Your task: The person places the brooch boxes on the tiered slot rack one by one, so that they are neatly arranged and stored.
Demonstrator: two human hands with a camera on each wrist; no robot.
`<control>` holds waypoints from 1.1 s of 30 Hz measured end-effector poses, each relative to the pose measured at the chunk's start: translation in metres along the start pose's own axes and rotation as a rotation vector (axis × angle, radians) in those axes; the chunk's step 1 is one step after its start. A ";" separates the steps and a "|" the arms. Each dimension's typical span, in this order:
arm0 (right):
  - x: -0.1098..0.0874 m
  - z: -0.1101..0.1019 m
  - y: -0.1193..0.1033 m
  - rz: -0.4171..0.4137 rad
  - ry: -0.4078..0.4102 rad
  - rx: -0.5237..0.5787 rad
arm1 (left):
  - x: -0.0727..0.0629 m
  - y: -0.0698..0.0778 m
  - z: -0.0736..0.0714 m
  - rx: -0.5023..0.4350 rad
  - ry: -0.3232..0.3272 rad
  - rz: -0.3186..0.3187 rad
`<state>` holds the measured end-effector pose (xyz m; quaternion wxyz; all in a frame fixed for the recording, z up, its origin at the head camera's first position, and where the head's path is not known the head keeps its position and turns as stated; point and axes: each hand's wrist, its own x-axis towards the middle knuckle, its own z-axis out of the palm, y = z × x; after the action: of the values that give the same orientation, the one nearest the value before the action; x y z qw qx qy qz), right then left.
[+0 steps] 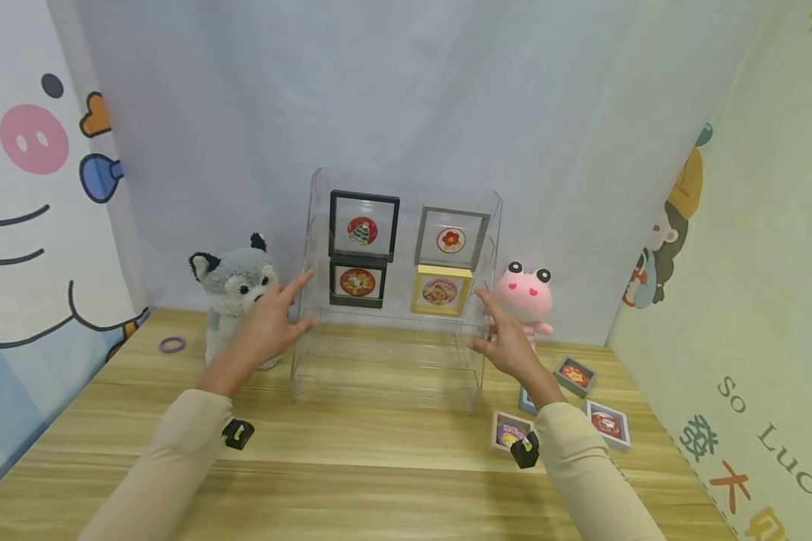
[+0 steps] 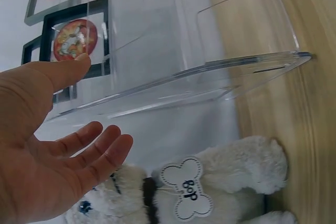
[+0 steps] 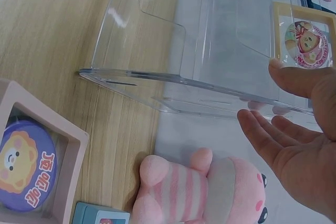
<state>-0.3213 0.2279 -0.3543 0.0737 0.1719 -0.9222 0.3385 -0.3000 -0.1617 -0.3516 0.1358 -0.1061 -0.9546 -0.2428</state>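
Observation:
A clear acrylic display rack [image 1: 386, 349] with stepped shelves stands on the table. My left hand [image 1: 271, 323] is at its left side, thumb inside the side panel's edge and straight, spread fingers outside. Mirroring it, my right hand [image 1: 510, 342] is at the right side, its fingertips close to the panel. Neither hand grips anything. On the upper shelf stand a black frame with a tree badge [image 1: 362, 231] and a grey frame with a flower badge [image 1: 451, 240]. Below them are a dark frame with a round food badge [image 2: 75, 39] and a yellow frame [image 3: 278, 30] with a bear badge.
A grey plush dog [image 1: 233, 274] sits left of the rack, a pink plush frog [image 1: 524, 293] right of it. Several small framed badges, including a grey one [image 1: 575, 376] and a white one [image 1: 607, 424], lie at the right. A purple ring [image 1: 172, 345] lies far left.

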 end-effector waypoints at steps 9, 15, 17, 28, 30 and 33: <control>0.002 -0.001 0.000 -0.008 0.004 0.000 | 0.003 -0.010 0.014 -0.024 0.025 0.022; 0.001 -0.002 -0.002 -0.004 -0.001 0.011 | 0.005 -0.008 0.018 -0.025 0.019 0.021; 0.000 -0.002 -0.002 -0.002 -0.009 0.015 | 0.005 -0.007 0.020 -0.027 0.024 0.024; -0.001 -0.005 -0.001 -0.022 -0.015 0.024 | 0.005 -0.006 0.026 -0.048 0.070 0.037; -0.002 -0.006 0.000 -0.030 -0.009 0.028 | 0.005 -0.006 0.026 -0.051 0.070 0.035; -0.006 -0.008 0.005 -0.040 -0.002 0.063 | 0.005 -0.006 0.026 -0.055 0.071 0.030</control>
<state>-0.3177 0.2381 -0.3525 0.0742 0.1927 -0.9075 0.3657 -0.3117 -0.1537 -0.3752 0.1702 -0.1157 -0.9404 -0.2707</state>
